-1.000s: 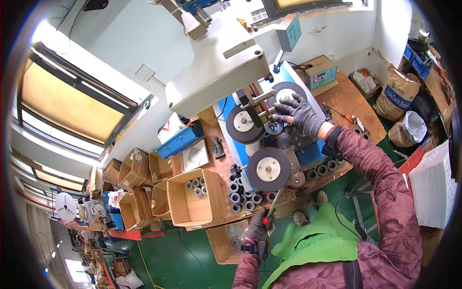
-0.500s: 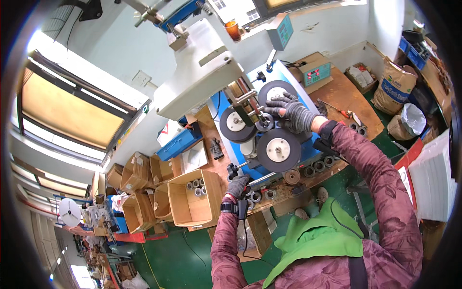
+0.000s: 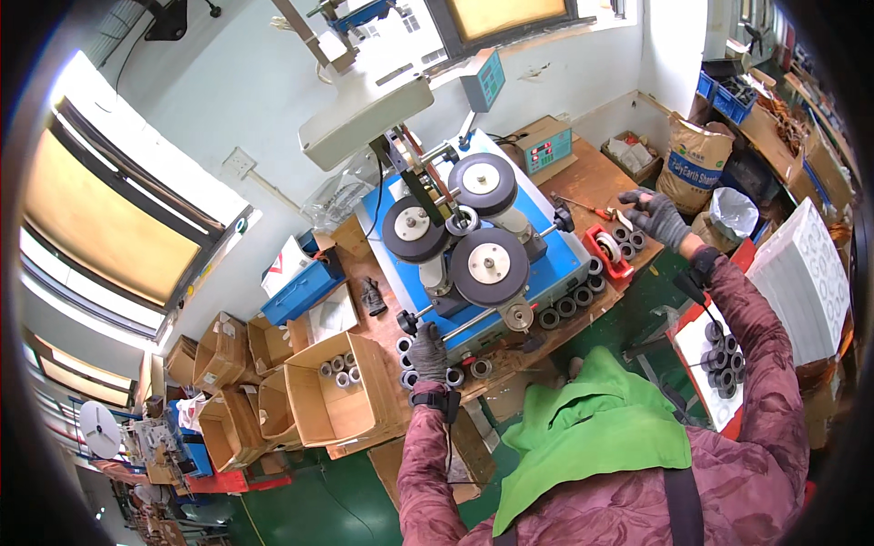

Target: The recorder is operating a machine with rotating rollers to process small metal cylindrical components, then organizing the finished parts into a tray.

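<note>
- Wooden workbench (image 3: 583,177) against a pale wall, blue winding machine (image 3: 473,246) centred
- Left hand (image 3: 427,351) clenched over small rings (image 3: 455,375) at near edge
- Right hand (image 3: 657,217) open, fingers spread above red tray (image 3: 608,253), right
- Cardboard boxes (image 3: 332,396) left

Both arms enter from the lower edge in mottled maroon sleeves, and each hand wears a dark grey glove. The left arm rises almost straight up, elbow low, with a black strap around the wrist. The left hand (image 3: 428,350) is seen back-up, fingers curled downward in a closed grasp. The right arm extends far out to the person's right, bent at the elbow, forearm angled up and away. The right hand (image 3: 657,216) is raised, palm turned away, fingers spread and slightly bent.
</note>
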The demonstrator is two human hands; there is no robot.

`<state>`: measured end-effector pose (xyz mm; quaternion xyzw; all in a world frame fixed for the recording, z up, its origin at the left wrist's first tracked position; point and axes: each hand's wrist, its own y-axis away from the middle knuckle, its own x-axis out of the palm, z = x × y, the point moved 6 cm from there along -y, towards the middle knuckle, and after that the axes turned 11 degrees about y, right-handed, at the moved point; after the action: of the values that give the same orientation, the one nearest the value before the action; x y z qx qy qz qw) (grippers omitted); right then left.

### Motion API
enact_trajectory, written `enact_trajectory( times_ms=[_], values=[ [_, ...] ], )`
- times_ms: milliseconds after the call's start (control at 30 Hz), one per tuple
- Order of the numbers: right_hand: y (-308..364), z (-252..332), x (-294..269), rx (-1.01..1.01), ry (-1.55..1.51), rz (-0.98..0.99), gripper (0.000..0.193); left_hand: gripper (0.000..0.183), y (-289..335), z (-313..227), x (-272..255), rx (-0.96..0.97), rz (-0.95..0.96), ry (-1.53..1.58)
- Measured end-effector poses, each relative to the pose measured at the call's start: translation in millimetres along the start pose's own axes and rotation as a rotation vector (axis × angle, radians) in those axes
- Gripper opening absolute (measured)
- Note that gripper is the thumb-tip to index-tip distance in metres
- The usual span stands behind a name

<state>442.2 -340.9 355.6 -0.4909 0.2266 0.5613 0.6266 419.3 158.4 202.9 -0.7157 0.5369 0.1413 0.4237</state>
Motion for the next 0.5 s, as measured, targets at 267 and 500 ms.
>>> enact_trajectory(
  times_ms=[267,500],
  values=[
    [7.6,11.4,16.7,-0.134,-0.015,0.020,0.022,0.015,-10.9,6.3,5.7,0.078,-0.043,-0.005],
    [-53.5,92.1,11.8,-0.258,-0.051,0.055,0.023,0.018,-12.3,-11.2,-13.8,0.127,-0.002,0.076]
  ],
)
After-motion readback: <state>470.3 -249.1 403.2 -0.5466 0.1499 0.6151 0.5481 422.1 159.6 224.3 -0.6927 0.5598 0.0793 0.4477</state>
